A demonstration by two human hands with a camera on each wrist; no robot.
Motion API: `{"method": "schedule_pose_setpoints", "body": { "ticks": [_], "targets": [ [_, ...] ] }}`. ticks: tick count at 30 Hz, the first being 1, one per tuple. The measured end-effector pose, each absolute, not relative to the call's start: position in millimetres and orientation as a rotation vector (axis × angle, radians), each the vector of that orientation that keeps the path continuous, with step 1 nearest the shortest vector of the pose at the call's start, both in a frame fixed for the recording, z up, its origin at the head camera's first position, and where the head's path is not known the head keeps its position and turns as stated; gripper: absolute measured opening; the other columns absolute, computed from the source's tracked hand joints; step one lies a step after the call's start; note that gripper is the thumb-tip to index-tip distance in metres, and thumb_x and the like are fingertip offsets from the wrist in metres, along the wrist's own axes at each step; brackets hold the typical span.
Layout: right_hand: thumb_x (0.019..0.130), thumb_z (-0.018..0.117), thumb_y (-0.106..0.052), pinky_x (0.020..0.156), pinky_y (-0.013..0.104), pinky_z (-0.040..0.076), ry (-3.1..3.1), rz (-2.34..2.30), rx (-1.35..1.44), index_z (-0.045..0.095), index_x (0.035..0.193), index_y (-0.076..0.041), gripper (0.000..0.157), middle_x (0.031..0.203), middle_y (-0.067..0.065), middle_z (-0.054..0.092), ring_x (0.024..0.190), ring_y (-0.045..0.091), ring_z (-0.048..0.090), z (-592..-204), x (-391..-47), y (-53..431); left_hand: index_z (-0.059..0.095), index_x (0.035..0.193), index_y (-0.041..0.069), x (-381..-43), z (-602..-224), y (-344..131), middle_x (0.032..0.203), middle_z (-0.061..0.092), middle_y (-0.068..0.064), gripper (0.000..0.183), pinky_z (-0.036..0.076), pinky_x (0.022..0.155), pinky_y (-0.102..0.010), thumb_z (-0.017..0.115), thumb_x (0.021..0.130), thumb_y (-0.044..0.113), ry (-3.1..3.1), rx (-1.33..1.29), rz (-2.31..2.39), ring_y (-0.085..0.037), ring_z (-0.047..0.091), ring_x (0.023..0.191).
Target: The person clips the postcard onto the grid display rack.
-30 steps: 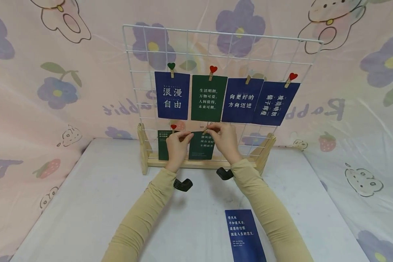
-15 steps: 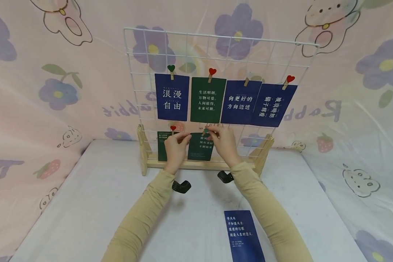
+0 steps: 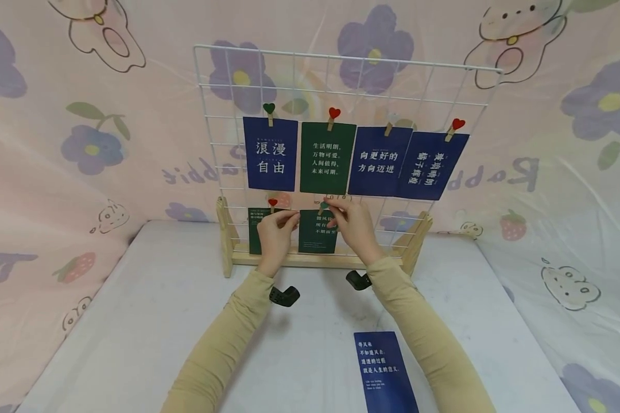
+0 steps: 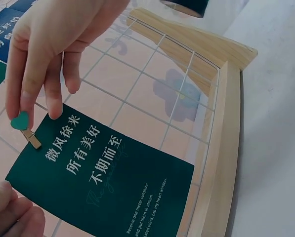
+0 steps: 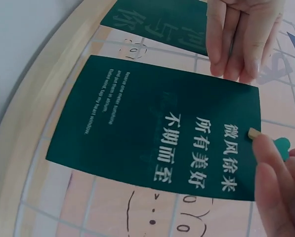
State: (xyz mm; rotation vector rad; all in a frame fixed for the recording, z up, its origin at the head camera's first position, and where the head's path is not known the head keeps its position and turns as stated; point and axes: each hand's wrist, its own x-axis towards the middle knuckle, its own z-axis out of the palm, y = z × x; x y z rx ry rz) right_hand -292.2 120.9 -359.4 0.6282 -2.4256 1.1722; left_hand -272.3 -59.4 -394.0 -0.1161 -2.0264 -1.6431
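A green card (image 3: 317, 232) with white lettering hangs against the lower part of the white wire grid (image 3: 359, 97). At its top edge sits a small wooden clothespin with a teal heart (image 4: 20, 121). My right hand (image 3: 355, 225) pinches this clothespin by its heart end, thumb and forefinger on it. My left hand (image 3: 276, 236) is beside the card's upper left corner, thumb and forefinger close together and fingertips right at the edge. Partly behind the left hand, another green card (image 3: 255, 235) hangs from a clothespin with a red heart (image 3: 272, 202).
Above hangs a row of clipped cards, including a blue card (image 3: 271, 155) and a green card (image 3: 328, 158). The grid stands in a wooden base (image 3: 317, 260) on a white table (image 3: 165, 321). A blue card (image 3: 384, 373) lies near my right sleeve.
The green card has shifted slightly right, and the left fingertips have drawn a little left to its edge. The right fingers have changed position on the clothespin, whose teal heart now shows.
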Motion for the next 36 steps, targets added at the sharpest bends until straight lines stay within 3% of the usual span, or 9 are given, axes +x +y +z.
{"method": "schedule_pose_setpoints", "body": {
  "ticks": [4, 10, 17, 28, 31, 36],
  "targets": [
    [0.098, 0.055, -0.01, 0.051, 0.025, 0.051, -2.372, 1.236, 0.631, 0.067, 0.121, -0.006, 0.026, 0.093, 0.01, 0.071, 0.068, 0.023, 0.068, -363.6, -288.4, 126.3, 0.073, 0.097, -0.002, -271.9, -395.3, -61.2, 0.085, 0.071, -0.014, 0.012, 0.057, 0.067, -0.025, 0.069, 0.087, 0.002, -1.992, -0.122, -1.699, -0.024, 0.069, 0.077],
    [0.098, 0.055, -0.009, 0.058, 0.041, 0.056, -2.303, 1.415, 0.612, 0.067, 0.12, -0.007, 0.026, 0.109, 0.007, 0.069, 0.076, 0.023, 0.068, -365.8, -279.5, 134.8, 0.072, 0.1, -0.003, -267.2, -394.9, -65.9, 0.089, 0.071, -0.017, 0.014, 0.057, 0.069, -0.026, 0.066, 0.088, 0.001, -1.973, -0.191, -1.76, -0.028, 0.069, 0.081],
    [0.098, 0.055, -0.009, 0.056, 0.033, 0.057, -2.326, 1.524, 0.603, 0.067, 0.12, -0.005, 0.026, 0.108, 0.013, 0.069, 0.077, 0.022, 0.068, -376.3, -270.5, 151.2, 0.07, 0.103, -0.006, -255.6, -400.2, -74.7, 0.092, 0.071, -0.017, 0.016, 0.057, 0.07, -0.025, 0.064, 0.09, 0.0, -1.988, -0.23, -1.835, -0.027, 0.07, 0.082],
    [0.098, 0.051, 0.0, 0.06, 0.051, 0.055, -2.466, 1.635, 0.591, 0.06, 0.122, 0.006, 0.027, 0.109, 0.024, 0.066, 0.085, 0.039, 0.067, -375.6, -237.6, 174.2, 0.065, 0.112, -0.008, -231.6, -407.4, -82.9, 0.103, 0.068, -0.023, 0.024, 0.055, 0.079, -0.04, 0.061, 0.092, 0.003, -2.079, -0.168, -2.097, -0.041, 0.065, 0.095],
    [0.098, 0.05, 0.001, 0.061, 0.047, 0.057, -2.511, 1.637, 0.607, 0.059, 0.122, 0.009, 0.027, 0.109, 0.026, 0.065, 0.086, 0.041, 0.066, -373.2, -227.3, 179.9, 0.063, 0.115, -0.009, -226.3, -412.4, -80.5, 0.106, 0.066, -0.026, 0.025, 0.055, 0.081, -0.04, 0.06, 0.093, 0.002, -2.112, -0.175, -2.162, -0.04, 0.064, 0.097],
    [0.099, 0.052, -0.006, 0.06, 0.037, 0.058, -2.552, 1.659, 0.592, 0.061, 0.122, 0.003, 0.027, 0.108, 0.021, 0.066, 0.086, 0.035, 0.067, -393.2, -225.8, 202.1, 0.065, 0.112, -0.007, -215.9, -420.5, -71.0, 0.102, 0.068, -0.023, 0.023, 0.056, 0.079, -0.039, 0.062, 0.092, 0.003, -2.164, -0.197, -2.211, -0.034, 0.067, 0.093]
  ]
}}
